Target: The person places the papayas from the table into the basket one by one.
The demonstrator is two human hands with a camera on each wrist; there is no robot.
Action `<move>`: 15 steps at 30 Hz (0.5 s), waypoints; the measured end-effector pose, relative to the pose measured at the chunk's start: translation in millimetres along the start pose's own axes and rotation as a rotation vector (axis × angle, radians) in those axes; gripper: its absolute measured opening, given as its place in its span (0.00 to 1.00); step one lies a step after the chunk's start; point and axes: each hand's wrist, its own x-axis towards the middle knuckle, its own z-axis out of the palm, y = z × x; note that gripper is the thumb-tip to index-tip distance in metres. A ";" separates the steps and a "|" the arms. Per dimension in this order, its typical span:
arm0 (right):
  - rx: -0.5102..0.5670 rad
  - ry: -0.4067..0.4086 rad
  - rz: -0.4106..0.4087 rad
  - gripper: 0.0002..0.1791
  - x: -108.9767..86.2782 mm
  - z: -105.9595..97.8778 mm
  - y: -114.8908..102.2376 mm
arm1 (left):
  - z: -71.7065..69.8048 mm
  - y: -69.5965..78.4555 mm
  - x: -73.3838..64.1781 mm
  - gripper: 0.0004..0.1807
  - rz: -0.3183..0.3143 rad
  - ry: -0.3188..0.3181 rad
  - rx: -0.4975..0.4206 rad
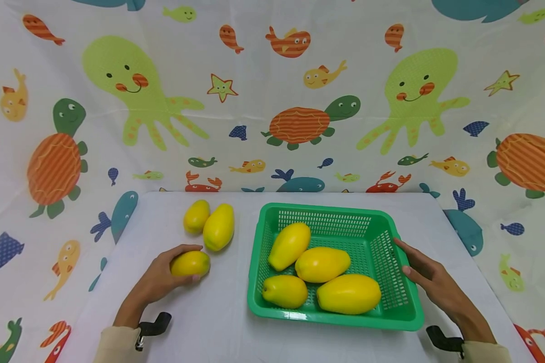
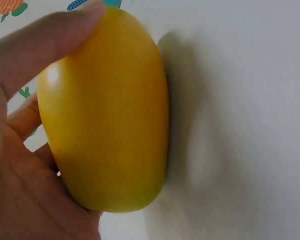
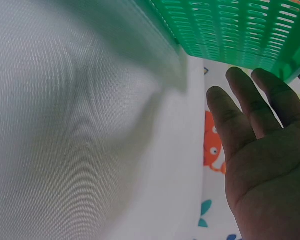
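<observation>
My left hand (image 1: 165,275) holds a yellow oval fruit (image 1: 191,263), like a small papaya or mango, with thumb and fingers around it at the left of the table. Its skin is smooth and turns greenish at one end of the fruit (image 2: 110,115) in the left wrist view. Just behind it lie a smaller yellow fruit (image 1: 197,217) and a longer one (image 1: 219,227). A green plastic basket (image 1: 331,320) stands to the right, with several yellow fruits (image 1: 323,264) inside. At the basket's right rim, my right hand (image 1: 429,275) rests its fingertips, the fingers (image 3: 252,100) fairly straight.
A white cloth covers the table (image 1: 218,322). Behind and beside it hangs a white curtain (image 1: 250,55) printed with sea animals. Black wrist mounts (image 1: 154,325) sit at both sleeves. Inside the basket, the fruits lie toward the left and front.
</observation>
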 end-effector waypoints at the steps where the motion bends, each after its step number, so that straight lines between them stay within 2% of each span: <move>1: 0.001 -0.001 -0.003 0.36 0.1 0.0 -0.3 | 0.3 0.5 -0.4 0.37 0.001 0.003 0.000; 7: 0.007 0.003 -0.006 0.35 -0.9 -0.3 0.2 | 2.1 9.0 -2.8 0.37 0.013 0.017 -0.014; 15: 0.023 0.004 0.001 0.36 1.1 -0.1 1.6 | 4.1 26.8 -4.5 0.35 0.068 0.042 -0.009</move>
